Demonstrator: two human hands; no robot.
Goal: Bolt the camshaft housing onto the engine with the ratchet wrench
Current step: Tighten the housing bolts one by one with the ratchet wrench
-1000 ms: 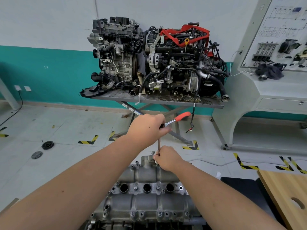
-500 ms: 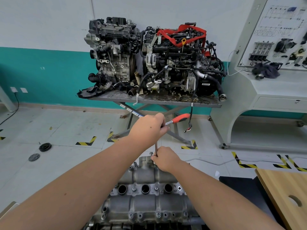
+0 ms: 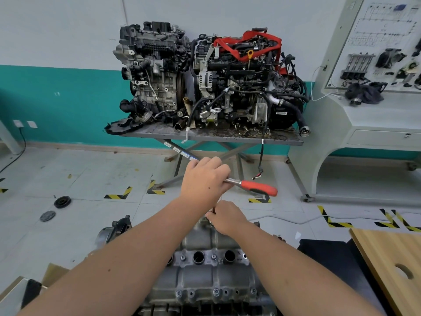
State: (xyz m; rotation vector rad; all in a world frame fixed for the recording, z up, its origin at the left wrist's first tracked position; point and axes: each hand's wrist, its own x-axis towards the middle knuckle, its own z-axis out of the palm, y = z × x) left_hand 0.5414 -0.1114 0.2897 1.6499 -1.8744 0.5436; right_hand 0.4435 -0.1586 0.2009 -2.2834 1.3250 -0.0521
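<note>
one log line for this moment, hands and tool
step: bolting far end of camshaft housing | left hand: grips ratchet wrench near head | right hand: pinches extension shaft | bolt: hidden

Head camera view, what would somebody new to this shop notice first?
Probably the two hands at centre: the left hand grips the ratchet wrench, its red handle sticking out to the right, while the right hand pinches the extension just below, over the far end of the camshaft housing. Behind them, two complete engines sit side by side on a metal table against the teal and white wall.
</note>
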